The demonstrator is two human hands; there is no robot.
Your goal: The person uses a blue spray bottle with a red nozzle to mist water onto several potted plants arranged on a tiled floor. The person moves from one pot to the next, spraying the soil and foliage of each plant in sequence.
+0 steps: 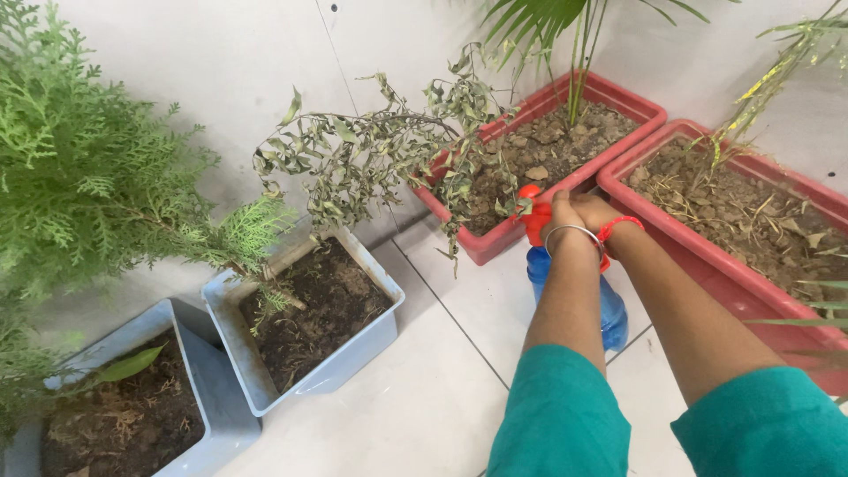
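Both hands are wrapping around the red plastic trigger head of a blue translucent spray bottle (611, 311). Left hand (565, 215), wearing a thin silver bangle (574, 231), is closing over the top of the trigger head; right hand (599, 215), wearing a red thread band (620, 226), is pressing in beside it, the two touching. Fingers are mostly hidden behind the wrists, so can't tell which one is on the trigger.

Bottle is hanging upright under the hands, above the white tiled floor (424, 389), in the gap just in front of two red planters. Only part of the blue body is showing between the forearms; red nozzle is sticking out left of the hands, pointing toward the drooping plant.

Teal sleeves (565, 415) are covering both arms up to mid-forearm.

Going outward: wilted grey-green leafy shrub (380, 150) is arching from a grey-blue square plastic pot (353, 353) with dark soil toward the nozzle. Near red rectangular plastic planter (495, 243) is holding dry clumpy soil and a palm stem. Second red rectangular planter (698, 243) is sitting just right of it, with dry soil and straw. Far left, another grey-blue square pot (208, 389) is touching the first; bright green feathery conifer (79, 168) is overhanging both. White wall (238, 62) behind.
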